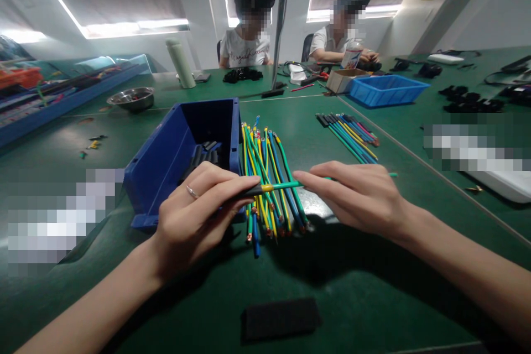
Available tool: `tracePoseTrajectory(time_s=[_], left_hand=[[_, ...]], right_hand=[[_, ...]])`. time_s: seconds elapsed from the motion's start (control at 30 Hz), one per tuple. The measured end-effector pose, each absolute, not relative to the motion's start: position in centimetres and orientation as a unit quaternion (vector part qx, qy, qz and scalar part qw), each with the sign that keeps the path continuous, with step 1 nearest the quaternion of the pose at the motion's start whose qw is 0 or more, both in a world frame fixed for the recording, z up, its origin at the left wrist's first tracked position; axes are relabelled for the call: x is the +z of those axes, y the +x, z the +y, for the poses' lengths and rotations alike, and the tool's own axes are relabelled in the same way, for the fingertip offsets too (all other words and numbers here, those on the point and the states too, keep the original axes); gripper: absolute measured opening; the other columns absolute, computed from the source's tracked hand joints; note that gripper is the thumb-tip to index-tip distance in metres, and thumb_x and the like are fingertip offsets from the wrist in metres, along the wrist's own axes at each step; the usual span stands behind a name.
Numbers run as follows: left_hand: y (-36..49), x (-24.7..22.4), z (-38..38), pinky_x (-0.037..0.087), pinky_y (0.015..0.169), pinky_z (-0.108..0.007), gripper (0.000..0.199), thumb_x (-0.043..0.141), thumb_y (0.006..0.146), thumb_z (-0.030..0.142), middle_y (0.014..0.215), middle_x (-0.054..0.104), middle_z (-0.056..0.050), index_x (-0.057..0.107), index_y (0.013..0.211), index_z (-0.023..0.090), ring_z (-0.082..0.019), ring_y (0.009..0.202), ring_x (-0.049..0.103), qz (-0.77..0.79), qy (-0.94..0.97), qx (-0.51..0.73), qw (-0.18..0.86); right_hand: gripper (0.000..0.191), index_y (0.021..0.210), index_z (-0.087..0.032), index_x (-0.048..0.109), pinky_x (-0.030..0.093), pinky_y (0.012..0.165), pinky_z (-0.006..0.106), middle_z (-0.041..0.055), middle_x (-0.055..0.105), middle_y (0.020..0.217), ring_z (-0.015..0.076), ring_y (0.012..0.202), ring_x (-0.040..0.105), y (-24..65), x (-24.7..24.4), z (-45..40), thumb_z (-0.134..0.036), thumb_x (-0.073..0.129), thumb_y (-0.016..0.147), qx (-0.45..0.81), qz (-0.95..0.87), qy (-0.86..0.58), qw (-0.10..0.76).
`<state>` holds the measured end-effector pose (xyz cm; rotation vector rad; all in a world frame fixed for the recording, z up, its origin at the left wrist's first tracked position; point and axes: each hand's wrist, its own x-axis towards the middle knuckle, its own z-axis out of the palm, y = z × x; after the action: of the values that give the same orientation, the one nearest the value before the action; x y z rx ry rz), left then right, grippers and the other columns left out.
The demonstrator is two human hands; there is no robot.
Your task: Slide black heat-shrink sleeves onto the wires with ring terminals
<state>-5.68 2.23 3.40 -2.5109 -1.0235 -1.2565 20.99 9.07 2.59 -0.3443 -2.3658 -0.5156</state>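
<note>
Forearms (103,293) aslant toward green wire (285,185)

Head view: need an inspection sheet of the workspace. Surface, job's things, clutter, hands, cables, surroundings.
Surface: green tabletop, thin light lines across it; fine wear can't be judged.
Job's things: green wire held up, black sleeve at one end; wire pile beside blue bin holding black pieces; second wire bundle further right.
Clutter: black block near the front; yellow and green bits at left.
Hands: left grips the sleeve; right pinches the wire.
Cables: dark cord by white device, far side.
Surroundings: two people across the table.
</note>
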Motion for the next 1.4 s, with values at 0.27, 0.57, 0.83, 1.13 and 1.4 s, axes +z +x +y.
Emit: tracePoseTrajectory(time_s=[0.27,0.57,0.83,1.13,1.4], left_hand=[[-5.56,3.33,2.28,0.051,0.077,-0.024,0.026,0.068,0.087,0.007,0.092,0.068,-0.004,0.064,0.113,0.01,-0.012,0.084,0.059,-0.323,-0.856,-0.393,0.088],[-5.73,2.97,2.35,0.049,0.087,-0.034,0.04,0.068,0.087,0.016,0.105,0.062,-0.009,0.058,0.126,0.014,-0.02,0.095,0.057,-0.369,-0.849,-0.35,0.143],[-5.77,3.3,2.09,0.05,0.086,-0.039,0.033,0.063,0.086,0.017,0.108,0.061,-0.011,0.057,0.118,0.012,-0.025,0.1,0.058,-0.408,-0.809,-0.395,0.154],[-5.8,3.06,2.34,0.052,0.079,-0.038,0.024,0.06,0.083,0.012,0.1,0.062,-0.008,0.057,0.106,0.014,-0.023,0.092,0.061,-0.439,-0.776,-0.429,0.145],[-5.78,3.14,2.33,0.052,0.079,-0.038,0.022,0.059,0.085,0.013,0.1,0.061,-0.008,0.058,0.106,0.017,-0.023,0.092,0.06,-0.446,-0.781,-0.415,0.14]], right_hand=[[0.038,0.125,-0.014,0.058,0.046,0.055,0.024,0.0039,0.069,0.089,0.0109,0.067,0.061,21.29,2.2,8.95,-0.005,0.057,0.087,-0.219,-0.909,-0.107,0.338],[0.027,0.116,-0.011,0.061,0.047,0.055,0.023,0.0035,0.07,0.083,0.0103,0.064,0.063,20.82,2.53,8.75,-0.009,0.06,0.089,-0.208,-0.906,-0.121,0.347],[0.024,0.112,-0.01,0.063,0.045,0.052,0.023,0.0041,0.07,0.081,0.0106,0.063,0.062,20.86,3.02,9.02,-0.009,0.062,0.088,-0.209,-0.899,-0.148,0.354],[0.019,0.109,-0.011,0.064,0.042,0.051,0.023,0.004,0.07,0.081,0.0102,0.06,0.06,21.12,2.9,9.47,-0.014,0.061,0.09,-0.224,-0.892,-0.173,0.353],[0.018,0.11,-0.014,0.062,0.041,0.051,0.022,0.0025,0.07,0.082,0.0088,0.06,0.06,21.12,2.82,9.58,-0.015,0.059,0.092,-0.233,-0.892,-0.18,0.343]])
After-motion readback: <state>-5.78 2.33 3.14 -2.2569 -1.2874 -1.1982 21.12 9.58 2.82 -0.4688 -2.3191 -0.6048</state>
